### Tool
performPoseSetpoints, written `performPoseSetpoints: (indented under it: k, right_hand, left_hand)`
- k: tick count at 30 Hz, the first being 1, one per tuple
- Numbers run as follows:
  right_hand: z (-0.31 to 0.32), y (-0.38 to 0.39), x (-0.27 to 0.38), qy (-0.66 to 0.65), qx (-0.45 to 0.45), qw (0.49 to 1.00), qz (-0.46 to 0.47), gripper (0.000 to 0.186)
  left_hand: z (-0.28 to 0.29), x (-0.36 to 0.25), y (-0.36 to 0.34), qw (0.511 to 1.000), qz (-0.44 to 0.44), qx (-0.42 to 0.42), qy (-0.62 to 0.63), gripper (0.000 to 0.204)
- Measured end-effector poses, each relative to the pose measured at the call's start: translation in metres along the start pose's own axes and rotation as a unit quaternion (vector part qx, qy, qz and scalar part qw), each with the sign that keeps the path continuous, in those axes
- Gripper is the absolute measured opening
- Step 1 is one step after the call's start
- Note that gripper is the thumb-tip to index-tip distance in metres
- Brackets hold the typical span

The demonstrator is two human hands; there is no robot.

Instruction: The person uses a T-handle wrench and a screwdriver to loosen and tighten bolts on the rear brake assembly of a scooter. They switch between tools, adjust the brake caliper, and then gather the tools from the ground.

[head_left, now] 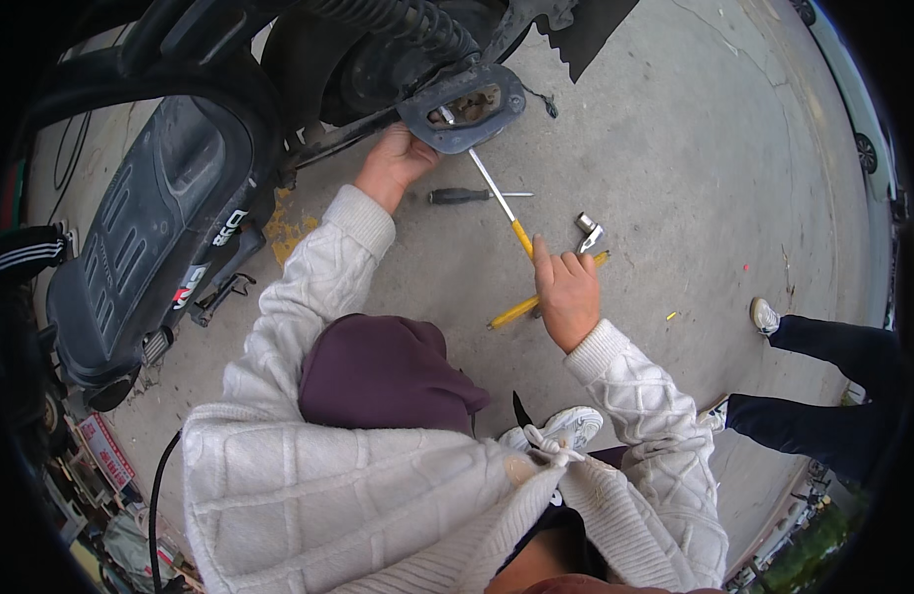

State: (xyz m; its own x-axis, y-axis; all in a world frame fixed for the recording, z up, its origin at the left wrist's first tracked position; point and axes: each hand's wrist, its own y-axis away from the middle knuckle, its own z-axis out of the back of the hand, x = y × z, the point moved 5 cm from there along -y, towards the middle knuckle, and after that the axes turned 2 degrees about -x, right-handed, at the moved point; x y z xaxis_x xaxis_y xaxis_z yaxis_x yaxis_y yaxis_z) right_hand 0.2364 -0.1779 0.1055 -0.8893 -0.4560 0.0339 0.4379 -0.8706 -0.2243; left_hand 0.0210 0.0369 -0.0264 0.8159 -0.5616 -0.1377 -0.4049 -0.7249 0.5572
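My right hand [569, 300] is closed round the middle of a T-handle wrench [522, 238]. Yellow covers its crossbar and the upper shaft; the bare silver shaft runs up to the dark oval bracket [429, 117], where its tip is hidden. My left hand [400, 158] grips the bracket's lower left edge, with its fingertips tucked out of sight behind it. Through the bracket's opening, rusty metal and a bright bolt-like part show. On the ground between my hands lies a screwdriver [459, 196] with a black handle. Near my right hand, a chrome socket tool [588, 228] is partly covered.
A black scooter [150, 238] fills the left side, its shock spring [403, 22] above the bracket. My shoe [574, 426] rests on the concrete [665, 168]. Another person's dark-trousered legs [823, 351] reach in from the right. A car [853, 99] stands at the far right.
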Motion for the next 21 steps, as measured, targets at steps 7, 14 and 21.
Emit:
performPoseSetpoints:
  k: [7, 14, 21]
  right_hand:
    - [0.004, -0.002, 0.013, -0.052, 0.012, 0.999, 0.006, 0.044]
    - [-0.046, 0.014, 0.022, -0.787, 0.007, 0.409, -0.462, 0.037]
    - [-0.054, 0.019, 0.044, -0.891, -0.011, 0.009, -0.453, 0.050]
  left_hand:
    - [-0.017, 0.011, 0.016, 0.995, -0.034, -0.090, 0.015, 0.012]
    - [-0.026, 0.021, 0.030, 0.996, -0.050, 0.021, -0.068, 0.017]
    - [-0.028, 0.119, 0.090, 0.916, 0.103, 0.210, -0.325, 0.028]
